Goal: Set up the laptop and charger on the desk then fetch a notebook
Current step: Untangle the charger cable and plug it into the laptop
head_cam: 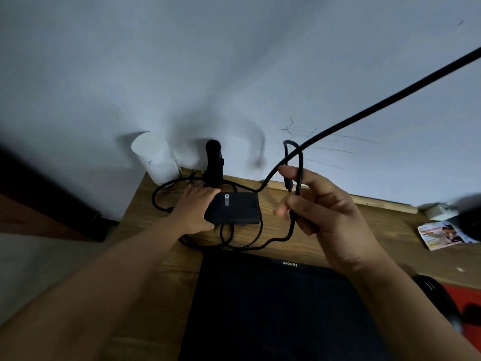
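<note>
While my left hand (194, 209) clamps the charger brick (235, 208) against the tabletop (338, 217), my right hand (325, 204) pinches the cable (299, 162); I should feed slack gently, avoiding kinks.

A pale wall (234, 61) with thin scribbles is standing behind a wooden desk (299, 225). Dim light is falling; dark furniture (39, 204) is sitting at left.
</note>
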Tool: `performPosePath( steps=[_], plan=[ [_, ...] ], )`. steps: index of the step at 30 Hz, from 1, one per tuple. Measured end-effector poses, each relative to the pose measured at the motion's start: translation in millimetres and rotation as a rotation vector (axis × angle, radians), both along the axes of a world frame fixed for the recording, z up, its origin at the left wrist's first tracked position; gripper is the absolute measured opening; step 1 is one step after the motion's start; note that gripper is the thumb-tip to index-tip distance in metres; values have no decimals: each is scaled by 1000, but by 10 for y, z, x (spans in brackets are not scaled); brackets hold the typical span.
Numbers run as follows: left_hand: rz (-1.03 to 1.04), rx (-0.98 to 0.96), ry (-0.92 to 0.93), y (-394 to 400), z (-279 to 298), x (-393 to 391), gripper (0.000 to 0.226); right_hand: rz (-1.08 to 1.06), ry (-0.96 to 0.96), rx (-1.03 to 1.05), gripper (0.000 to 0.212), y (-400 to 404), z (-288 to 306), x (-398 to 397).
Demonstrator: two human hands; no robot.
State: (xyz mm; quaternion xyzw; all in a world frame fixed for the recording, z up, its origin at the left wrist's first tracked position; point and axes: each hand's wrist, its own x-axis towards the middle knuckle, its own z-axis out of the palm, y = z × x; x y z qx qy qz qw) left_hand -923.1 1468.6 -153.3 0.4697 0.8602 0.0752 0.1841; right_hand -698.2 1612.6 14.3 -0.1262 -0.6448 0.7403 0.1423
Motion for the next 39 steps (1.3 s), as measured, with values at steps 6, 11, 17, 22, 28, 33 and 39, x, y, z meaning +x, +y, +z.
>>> performPosePath(
  steps=[6,11,17,22,28,33,39],
  plan=[
    [10,152,-108,-11,404,58,71,53,-17,270,30,-94,149,64],
    [270,749,-231,-53,1122,280,12,108,-45,391,30,-214,147,111],
    [451,757,-924,217,1862,548,43,178,-108,598,37,-226,88,188],
    [586,770,-1024,383,1963,725,45,187,-221,723,33,-173,92,271],
    [578,929,-977,346,1980,753,37,-195,-170,325,53,-110,357,115],
    [628,1028,-942,322,1976,810,19,-209,12,30,12,-74,560,-66],
    [562,954,-996,342,1944,832,16,-108,-37,218,42,14,520,-101]
  ],
)
